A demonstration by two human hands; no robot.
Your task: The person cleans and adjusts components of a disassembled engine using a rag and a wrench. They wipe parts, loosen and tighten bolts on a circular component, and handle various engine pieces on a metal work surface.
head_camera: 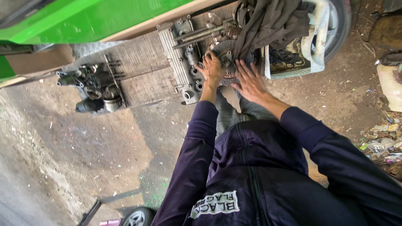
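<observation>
Both hands rest on a round metal engine disc (228, 58) at the end of a greasy engine block (167, 71) lying on the dirt ground (83, 146). The left hand (213, 67) presses on the disc's left edge, fingers curled over it. The right hand (250, 81) lies flat, fingers spread, against the disc's lower right side. A dark cloth (268, 21) hangs over the disc from above. A wheel (335, 25) stands just beyond; a green vehicle body (83, 19) runs alongside.
</observation>
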